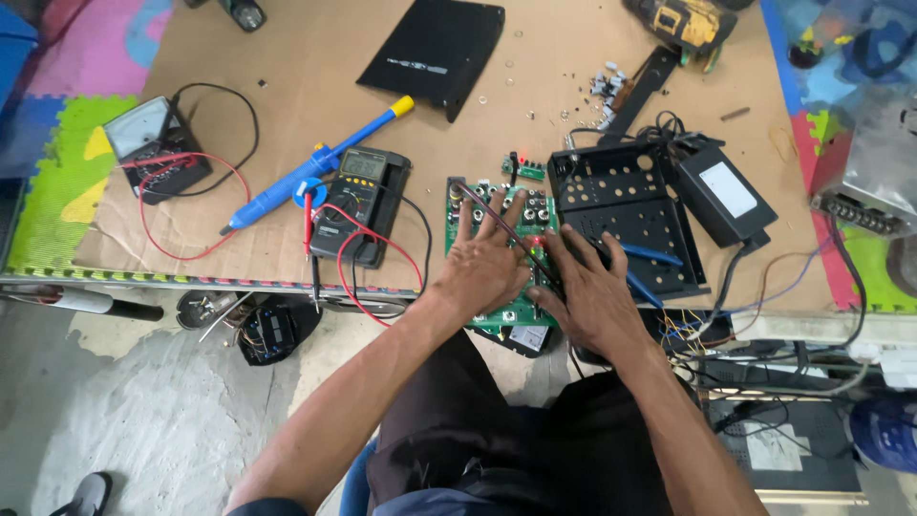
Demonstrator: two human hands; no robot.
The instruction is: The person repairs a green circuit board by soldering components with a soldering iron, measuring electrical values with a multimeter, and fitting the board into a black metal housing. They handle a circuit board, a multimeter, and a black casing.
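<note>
Both hands are down on the green circuit board [497,250], at the cardboard sheet's [287,86] near edge. The left hand [482,268] lies flat, fingers spread, gripping nothing. The right hand [587,291] presses the board's right side, fingers loosely curled; any grip can't be made out. A digital multimeter [358,203] sits just left of the board.

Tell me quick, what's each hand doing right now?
Left hand: open, fingers spread, pressing flat on the green circuit board.
Right hand: open, palm down over the board's right edge and wires; holding nothing visible.
</note>
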